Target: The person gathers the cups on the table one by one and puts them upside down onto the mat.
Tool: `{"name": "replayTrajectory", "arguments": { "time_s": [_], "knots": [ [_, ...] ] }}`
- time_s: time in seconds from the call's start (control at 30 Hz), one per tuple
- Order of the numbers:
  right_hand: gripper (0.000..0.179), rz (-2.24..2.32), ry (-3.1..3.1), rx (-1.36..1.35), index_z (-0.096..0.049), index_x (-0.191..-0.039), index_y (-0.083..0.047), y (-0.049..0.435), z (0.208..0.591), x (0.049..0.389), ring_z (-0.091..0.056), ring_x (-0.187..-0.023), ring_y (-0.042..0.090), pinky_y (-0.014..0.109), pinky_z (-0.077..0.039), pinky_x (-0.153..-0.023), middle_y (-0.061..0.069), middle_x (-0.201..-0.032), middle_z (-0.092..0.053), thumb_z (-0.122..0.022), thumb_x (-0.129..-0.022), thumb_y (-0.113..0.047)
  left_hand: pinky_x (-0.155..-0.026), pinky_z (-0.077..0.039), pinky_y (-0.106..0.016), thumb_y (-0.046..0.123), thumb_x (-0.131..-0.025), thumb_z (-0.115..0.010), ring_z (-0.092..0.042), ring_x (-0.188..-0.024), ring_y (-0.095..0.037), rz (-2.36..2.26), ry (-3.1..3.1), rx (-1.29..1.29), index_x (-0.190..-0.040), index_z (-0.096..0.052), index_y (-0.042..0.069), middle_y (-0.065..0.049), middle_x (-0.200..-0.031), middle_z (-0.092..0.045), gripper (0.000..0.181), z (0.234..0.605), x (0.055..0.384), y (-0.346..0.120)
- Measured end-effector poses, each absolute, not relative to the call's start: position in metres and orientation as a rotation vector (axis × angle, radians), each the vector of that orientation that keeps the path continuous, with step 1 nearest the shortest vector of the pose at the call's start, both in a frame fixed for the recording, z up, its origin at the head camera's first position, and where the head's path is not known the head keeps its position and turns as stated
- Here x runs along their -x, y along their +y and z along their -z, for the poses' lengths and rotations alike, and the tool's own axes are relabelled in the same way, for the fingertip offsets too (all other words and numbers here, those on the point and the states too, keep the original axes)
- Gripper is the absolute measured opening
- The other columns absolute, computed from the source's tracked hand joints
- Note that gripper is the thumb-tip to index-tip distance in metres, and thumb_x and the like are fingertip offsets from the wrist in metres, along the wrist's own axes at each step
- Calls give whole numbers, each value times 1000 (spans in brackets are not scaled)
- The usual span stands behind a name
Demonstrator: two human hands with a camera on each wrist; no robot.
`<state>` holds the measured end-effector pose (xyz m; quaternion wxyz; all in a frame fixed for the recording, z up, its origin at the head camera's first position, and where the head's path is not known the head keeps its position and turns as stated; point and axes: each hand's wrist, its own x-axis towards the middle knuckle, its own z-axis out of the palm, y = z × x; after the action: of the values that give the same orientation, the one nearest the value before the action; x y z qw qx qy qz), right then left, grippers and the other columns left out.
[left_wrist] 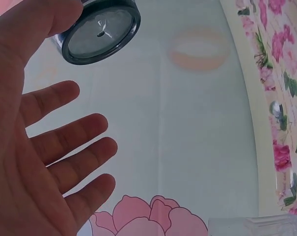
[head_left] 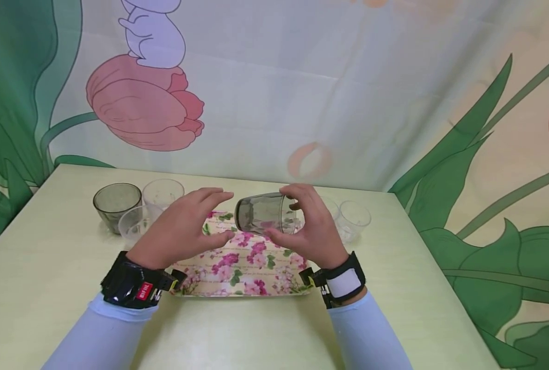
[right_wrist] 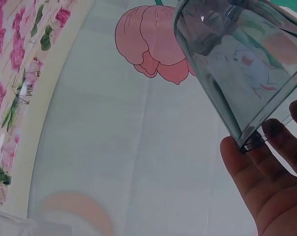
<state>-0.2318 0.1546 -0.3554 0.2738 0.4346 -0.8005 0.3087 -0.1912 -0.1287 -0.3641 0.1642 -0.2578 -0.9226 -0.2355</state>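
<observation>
A smoky grey drinking glass (head_left: 258,213) lies sideways in the air above the floral tray (head_left: 237,272), its base toward the left. My right hand (head_left: 313,226) grips it near the rim, thumb below and fingers above. In the right wrist view, fingertips touch the rim of the grey glass (right_wrist: 236,64). A clear edge shows at its mouth; whether that is a second glass I cannot tell. My left hand (head_left: 182,228) has its fingers spread and holds nothing, just left of the base. In the left wrist view, the thumb overlaps the round base (left_wrist: 101,34).
At the left stand another grey glass (head_left: 117,205) and two clear glasses, one behind (head_left: 163,191) and one in front (head_left: 135,223), partly behind my left hand. Clear glasses (head_left: 354,218) stand beyond my right hand. A printed curtain (head_left: 256,103) hangs behind the pale table (head_left: 237,334).
</observation>
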Motion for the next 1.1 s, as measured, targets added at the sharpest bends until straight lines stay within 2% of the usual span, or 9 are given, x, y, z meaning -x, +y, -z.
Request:
{"name": "replayTrajectory", "arguments": {
  "time_s": [0.23,0.5,0.87,1.1],
  "knots": [
    [73,-852,-2149,-1185,-53,-135,-6,154,356,233,-55,-117,21,35,-56,-87,9,-131,-56,-80,-79,-43,-105,-48,-52,45,-86,-75,-52,-132,-33,691,-2616,776,-148,-48,13,-13,-147,-51,75,364,192,-125],
    [73,-869,-2171,-1201,-51,-136,-6,153,356,229,-54,-117,22,36,-57,-87,10,-132,-55,-82,-77,-36,-103,-51,-46,39,-83,-80,-56,-129,-29,677,-2559,841,-146,-48,11,-11,-144,-54,76,367,192,-118],
    [74,-910,-2152,-1217,-51,-135,-4,152,354,227,-55,-116,23,36,-58,-87,13,-131,-55,-85,-74,-30,-92,-57,-37,33,-83,-82,-62,-108,-16,776,-2521,894,-150,-39,11,-3,-129,-59,82,370,190,-108],
    [73,-929,-2119,-1254,-50,-135,-3,149,358,227,-54,-118,23,37,-58,-88,13,-131,-55,-83,-77,-33,-83,-59,-31,27,-83,-82,-62,-102,-12,777,-2481,916,-152,-33,19,1,-135,-53,85,372,189,-104]
  ]
}}
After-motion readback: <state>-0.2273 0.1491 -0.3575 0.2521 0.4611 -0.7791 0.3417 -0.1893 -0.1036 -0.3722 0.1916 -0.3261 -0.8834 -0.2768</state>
